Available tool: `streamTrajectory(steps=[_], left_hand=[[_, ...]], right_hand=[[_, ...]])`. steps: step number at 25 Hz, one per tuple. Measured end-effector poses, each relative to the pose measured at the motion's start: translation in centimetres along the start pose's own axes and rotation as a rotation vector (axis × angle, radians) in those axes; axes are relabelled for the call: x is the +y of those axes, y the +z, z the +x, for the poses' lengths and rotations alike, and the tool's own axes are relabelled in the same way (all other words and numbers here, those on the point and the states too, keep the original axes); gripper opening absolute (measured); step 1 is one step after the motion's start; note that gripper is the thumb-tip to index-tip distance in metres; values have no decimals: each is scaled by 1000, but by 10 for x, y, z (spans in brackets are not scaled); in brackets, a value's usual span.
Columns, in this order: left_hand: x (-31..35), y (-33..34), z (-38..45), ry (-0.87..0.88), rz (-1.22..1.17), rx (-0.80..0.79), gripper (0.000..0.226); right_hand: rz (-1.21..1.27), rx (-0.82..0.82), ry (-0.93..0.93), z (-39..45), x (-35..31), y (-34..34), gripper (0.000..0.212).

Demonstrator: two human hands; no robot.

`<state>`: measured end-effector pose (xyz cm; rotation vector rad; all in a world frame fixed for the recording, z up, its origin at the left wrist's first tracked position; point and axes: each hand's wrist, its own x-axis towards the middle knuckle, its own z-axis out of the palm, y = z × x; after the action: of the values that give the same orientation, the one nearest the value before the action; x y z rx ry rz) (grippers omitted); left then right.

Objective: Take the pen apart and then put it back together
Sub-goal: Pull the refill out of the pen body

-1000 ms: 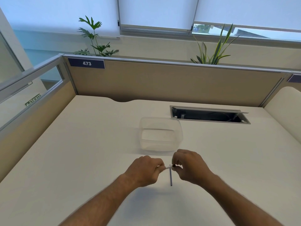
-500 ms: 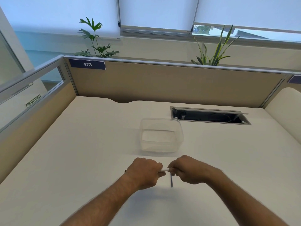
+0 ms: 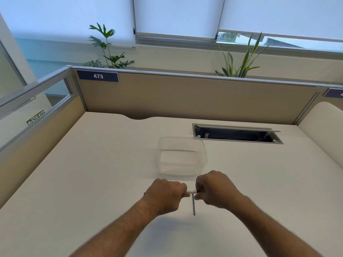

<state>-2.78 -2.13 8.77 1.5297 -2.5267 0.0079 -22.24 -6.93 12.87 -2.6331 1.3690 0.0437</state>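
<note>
My left hand [image 3: 166,196] is closed around a white pen barrel [image 3: 192,191], of which only a short stretch shows between my two hands. My right hand [image 3: 216,190] pinches the barrel's right end, where a small dark tip piece shows at the fingertips. Both hands hover just above the desk, close together. A thin dark grey refill [image 3: 193,204] lies on the desk [image 3: 92,182] below the gap between the hands, pointing toward me. The rest of the barrel is hidden in my left fist.
A clear plastic container [image 3: 181,155] stands just beyond my hands. A cable slot [image 3: 237,135] is open in the desk at the back right. Beige partition panels [image 3: 185,97] close the back and left sides.
My right hand dropped and closed onto the barrel's end, then shifted slightly right again. The refill on the desk has not moved.
</note>
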Motion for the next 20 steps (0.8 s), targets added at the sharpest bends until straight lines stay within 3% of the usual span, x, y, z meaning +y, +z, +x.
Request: streamTrajectory(steps=[4, 7, 11, 20], left_hand=[[0, 1, 0, 12, 5, 9, 30], [-2, 0, -1, 13, 1, 15, 31], [-4, 1, -2, -4, 15, 26, 34], [1, 4, 0, 18, -19, 52, 32]], right_hand=[[58, 16, 57, -4, -3, 7, 38], [116, -142, 34, -7, 1, 1, 52], [139, -283, -56, -4, 5, -7, 24], [75, 38, 45, -3, -2, -3, 4]])
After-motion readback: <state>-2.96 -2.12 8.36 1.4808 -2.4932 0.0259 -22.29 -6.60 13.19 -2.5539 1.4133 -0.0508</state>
